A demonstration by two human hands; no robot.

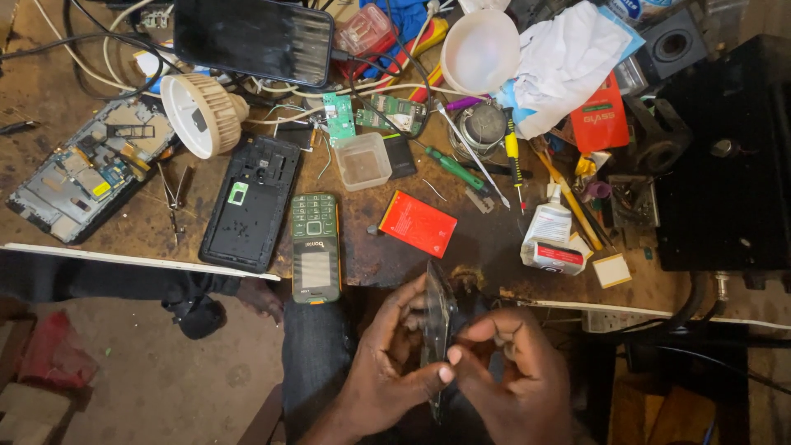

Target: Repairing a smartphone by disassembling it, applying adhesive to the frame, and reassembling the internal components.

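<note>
Both my hands hold a thin dark phone part, seen edge-on, just below the workbench edge and above my lap. My left hand grips it from the left with the thumb pressed on its lower edge. My right hand pinches it from the right with thumb and fingers. A green keypad phone lies on the bench just up and left of my hands. A red battery lies right of that phone.
The worn bench is crowded: a black phone back cover, an opened phone frame, a lamp bulb housing, a dark smartphone, circuit boards, a small clear tub, screwdrivers, a glue bottle, a black box.
</note>
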